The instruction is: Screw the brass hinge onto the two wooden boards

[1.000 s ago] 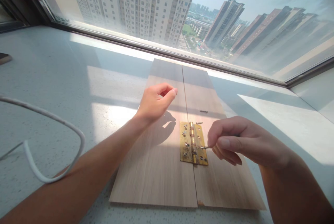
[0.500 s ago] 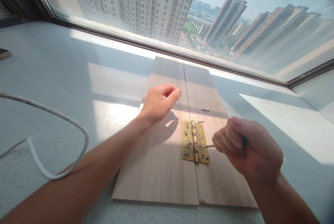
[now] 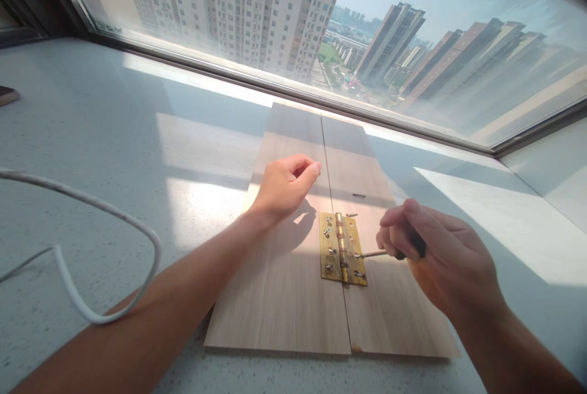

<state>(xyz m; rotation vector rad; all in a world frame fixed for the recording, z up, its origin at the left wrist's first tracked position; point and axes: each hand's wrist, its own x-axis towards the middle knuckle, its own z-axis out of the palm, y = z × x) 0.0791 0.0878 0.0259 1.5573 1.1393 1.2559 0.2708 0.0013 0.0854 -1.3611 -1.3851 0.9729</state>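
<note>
My right hand is closed around the dark handle of a screwdriver. Its metal shaft points left, and the tip meets a screw in the right leaf of a brass hinge. This hinge lies across the seam between two light wooden boards. Several screws stick up from its left leaf, and another sits at the lower right. My left hand hovers over the left board, thumb and fingertips pinched together; whatever they may hold is too small to make out.
A loose screw lies by the hinge's upper right corner, and a small dark metal piece lies farther up the right board. A white cable loops over my left forearm. Behind the boards runs the window frame. A dark-topped object sits far left.
The fingers of my right hand have shifted on the screwdriver handle, showing more of it. The screwdriver tip stays at the same screw. My left hand keeps its pinch, nearly still.
</note>
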